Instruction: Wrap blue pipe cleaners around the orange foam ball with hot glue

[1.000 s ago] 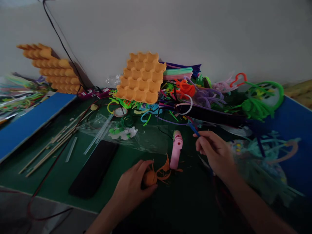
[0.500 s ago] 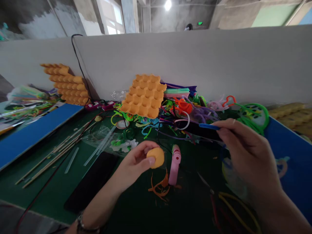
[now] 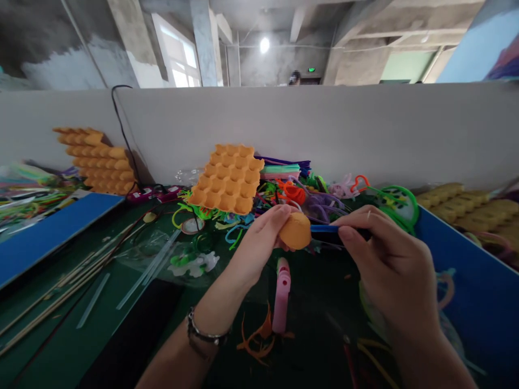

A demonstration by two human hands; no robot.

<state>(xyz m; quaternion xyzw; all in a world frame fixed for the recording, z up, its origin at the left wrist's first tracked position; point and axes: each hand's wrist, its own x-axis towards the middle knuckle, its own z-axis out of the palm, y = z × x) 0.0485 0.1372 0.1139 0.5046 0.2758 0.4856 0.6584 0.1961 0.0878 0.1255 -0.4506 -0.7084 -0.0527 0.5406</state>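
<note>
My left hand (image 3: pixel 259 243) is closed on a small orange cup-shaped piece (image 3: pixel 295 230), held up above the green table (image 3: pixel 73 346). My right hand (image 3: pixel 385 265) pinches a thin blue stick (image 3: pixel 324 228) whose tip meets the orange piece. Below them a pink tool (image 3: pixel 281 294) lies on the table beside orange scraps (image 3: pixel 259 340).
An orange egg-tray sheet (image 3: pixel 227 178) leans against a pile of coloured pipe cleaners (image 3: pixel 316 194). More orange trays (image 3: pixel 97 162) stand at the back left. Wooden skewers (image 3: pixel 60 286), clear sticks, a black flat object (image 3: pixel 125 346) and blue boards (image 3: pixel 48 232) surround the work spot. A grey partition (image 3: pixel 324 129) backs the table.
My left hand picked the orange piece off the table and raised it. My right hand brought the blue stick in until its tip reached the piece. The view tilted upward.
</note>
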